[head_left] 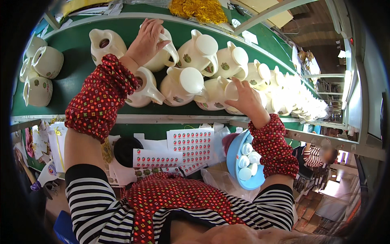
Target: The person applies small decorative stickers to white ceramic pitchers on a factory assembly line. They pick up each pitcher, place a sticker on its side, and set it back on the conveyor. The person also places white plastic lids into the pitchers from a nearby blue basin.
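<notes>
Cream ceramic jugs with handles and printed motifs stand in rows on a green work surface. At the far side, my left hand (147,42) is closed over the top of a jug (155,62), its fingers around what looks like a white lid (165,35). My right hand (246,99) grips the round white lid (231,90) of a near-row jug (212,92), thumb and fingers on either side. Left of it is a lidded jug (175,87). Two jugs near my left hand, an open jug (106,44) and a near jug (140,87), have no lid on.
Several cups (48,62) stand at the left end. Below the metal edge (162,118) lie sticker sheets (191,144), a black round object (126,151) and a blue basin (235,162) of white lids. Golden cord (199,10) lies beyond the far rail. A person (319,154) sits at right.
</notes>
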Available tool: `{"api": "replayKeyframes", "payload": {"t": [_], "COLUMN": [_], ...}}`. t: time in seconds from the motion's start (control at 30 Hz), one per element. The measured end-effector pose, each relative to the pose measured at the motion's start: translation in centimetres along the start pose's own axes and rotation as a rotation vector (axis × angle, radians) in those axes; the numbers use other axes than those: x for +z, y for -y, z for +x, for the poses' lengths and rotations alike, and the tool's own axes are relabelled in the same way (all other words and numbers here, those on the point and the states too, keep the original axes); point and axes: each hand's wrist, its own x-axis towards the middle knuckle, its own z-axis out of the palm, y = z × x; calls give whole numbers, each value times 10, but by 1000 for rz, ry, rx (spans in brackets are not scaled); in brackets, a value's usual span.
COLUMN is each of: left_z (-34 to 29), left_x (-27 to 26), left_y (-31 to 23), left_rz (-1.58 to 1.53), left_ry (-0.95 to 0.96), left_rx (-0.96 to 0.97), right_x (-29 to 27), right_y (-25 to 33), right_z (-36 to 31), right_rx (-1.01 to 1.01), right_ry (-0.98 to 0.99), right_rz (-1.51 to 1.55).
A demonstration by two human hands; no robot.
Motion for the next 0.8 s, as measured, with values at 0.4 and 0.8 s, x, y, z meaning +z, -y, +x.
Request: {"api": "replayKeyframes", "payload": {"t": [0.4,0.8], "left_z": [-43,15], "left_x": [48,-28], "left_y": [49,-27], "left_rz": [78,-4], "left_ry": [337,304], "left_rx": [-13,-116], "right_x": [-5,4], "right_y": [-19,-17], "right_z": [2,1], "right_rx": [-378,-185], "right_ry": [49,1], "right_rz": [-54,-172]}}
